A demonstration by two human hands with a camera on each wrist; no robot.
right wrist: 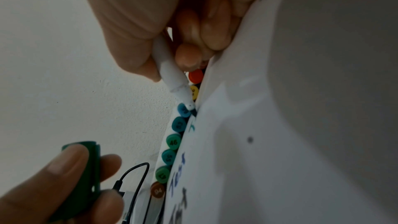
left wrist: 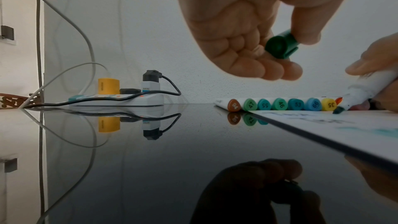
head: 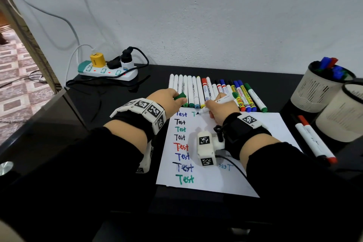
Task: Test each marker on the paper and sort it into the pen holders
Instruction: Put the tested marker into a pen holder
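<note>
My right hand (head: pixel 220 107) grips an uncapped white marker (head: pixel 216 104) like a pen, its green tip (left wrist: pixel 338 110) on the white paper (head: pixel 245 163) beside a fresh green "T". In the right wrist view the marker (right wrist: pixel 170 72) points down at the sheet (right wrist: pixel 237 142). My left hand (head: pixel 169 98) pinches its green cap (head: pixel 180 96), seen close in the left wrist view as the cap (left wrist: pixel 281 45) between thumb and fingers. A column of "Test" words in several colours runs down the sheet. A row of markers (head: pixel 212 90) lies just beyond the paper's far edge.
Two pale mesh pen holders (head: pixel 322 88) (head: pixel 341 116) stand at the right, the far one holding blue and red markers. Two white markers (head: pixel 314 139) lie in front of them. A power strip (head: pixel 108 70) with plugs and cables sits at the back left on the black glass table (head: pixel 117 104).
</note>
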